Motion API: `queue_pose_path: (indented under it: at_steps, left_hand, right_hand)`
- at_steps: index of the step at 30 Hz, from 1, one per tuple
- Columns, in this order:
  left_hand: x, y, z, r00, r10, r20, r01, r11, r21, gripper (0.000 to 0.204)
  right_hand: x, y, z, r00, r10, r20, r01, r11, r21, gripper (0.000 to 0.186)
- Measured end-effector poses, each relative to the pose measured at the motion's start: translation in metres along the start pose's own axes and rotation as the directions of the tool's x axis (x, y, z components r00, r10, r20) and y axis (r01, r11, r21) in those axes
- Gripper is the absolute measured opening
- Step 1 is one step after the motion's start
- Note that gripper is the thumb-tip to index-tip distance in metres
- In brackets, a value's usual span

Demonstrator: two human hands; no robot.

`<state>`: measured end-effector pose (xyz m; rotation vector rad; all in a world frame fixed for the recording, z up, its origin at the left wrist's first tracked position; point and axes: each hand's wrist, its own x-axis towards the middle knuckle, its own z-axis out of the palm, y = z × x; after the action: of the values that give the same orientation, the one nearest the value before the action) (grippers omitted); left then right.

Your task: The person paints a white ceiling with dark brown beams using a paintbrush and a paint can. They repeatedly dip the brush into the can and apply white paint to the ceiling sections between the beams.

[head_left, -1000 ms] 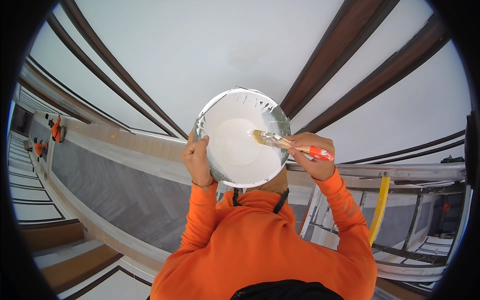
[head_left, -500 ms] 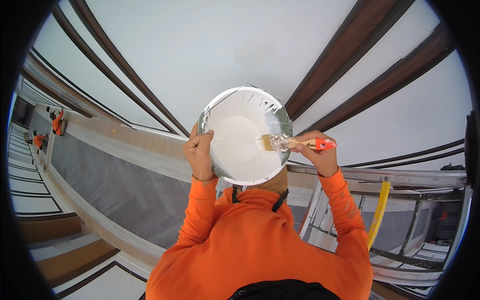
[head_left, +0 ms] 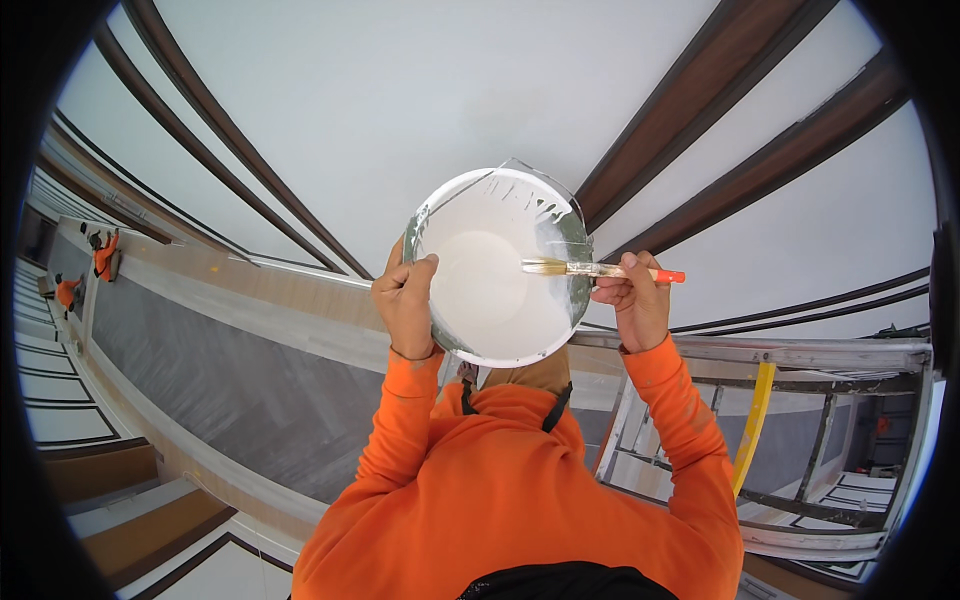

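Note:
A white paint bucket (head_left: 470,320) is held up in front of me, with white paint inside and drips along its inner wall. My left hand (head_left: 408,300) grips its left rim, thumb over the edge and fingers around the outside. On the other side, my right hand (head_left: 638,295) pinches the handle of a paintbrush (head_left: 580,268) with a red end. The brush lies level and edge-on, its pale bristles pointing left over the inside of the bucket. A thin wire bail stands behind the far rim.
White wall panels (head_left: 400,80) with dark brown trim (head_left: 700,110) rise ahead. At the right stands a metal ladder or scaffold (head_left: 840,355) with a yellow bar (head_left: 755,425). Two people in orange (head_left: 104,256) work low at the far left, beside the grey floor (head_left: 230,370).
The brush has rolled in my right hand from its flat side to its narrow edge, and my fingers have shifted on the handle. The bucket has moved slightly right.

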<state>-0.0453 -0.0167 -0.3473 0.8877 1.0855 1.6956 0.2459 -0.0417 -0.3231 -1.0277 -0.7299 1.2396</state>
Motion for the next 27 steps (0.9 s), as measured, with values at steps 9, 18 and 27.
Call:
queue_pose_path:
  at_steps: [9,18,27]
  left_hand:
    - [-0.004,0.006,0.010,0.998,-0.011,-0.067,0.010,1.000,-0.010,0.026]
    - [-0.008,-0.009,-0.005,0.981,-0.186,-0.062,0.175,0.974,-0.144,0.020]
    - [-0.011,0.018,0.003,0.960,-0.279,-0.014,0.261,0.915,-0.306,0.033]
  right_hand:
    - [0.002,0.003,0.003,0.988,0.101,-0.114,-0.088,0.990,0.114,0.024]
    - [-0.002,0.011,0.004,0.976,0.198,0.085,-0.216,0.871,0.441,0.020]
    - [0.006,0.003,0.016,0.907,-0.160,0.389,-0.129,0.775,0.618,0.019]
